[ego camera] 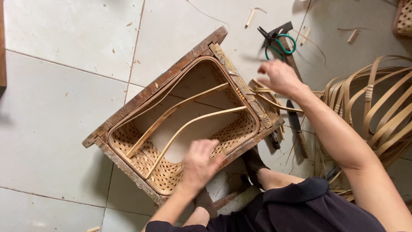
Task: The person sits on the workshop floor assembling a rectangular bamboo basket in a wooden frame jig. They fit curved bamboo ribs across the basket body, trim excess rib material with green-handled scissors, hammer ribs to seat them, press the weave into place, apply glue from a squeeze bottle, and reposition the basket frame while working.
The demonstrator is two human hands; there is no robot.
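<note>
A woven bamboo basket (141,157) sits inside a rectangular wooden frame (141,96) on a tiled floor. Two bamboo strips (189,122) cross its open bottom. My left hand (199,163) rests on the basket's near woven wall, fingers curled against the weave. My right hand (279,77) hovers past the frame's far right end, fingers spread, just above loose bamboo strips (274,101); it grips nothing that I can see.
Green-handled shears (277,41) lie on the floor beyond my right hand. A dark knife (296,124) lies beside the frame. A pile of curved bamboo strips (377,103) fills the right side. My foot (253,163) presses against the frame. Bamboo scraps dot the tiles.
</note>
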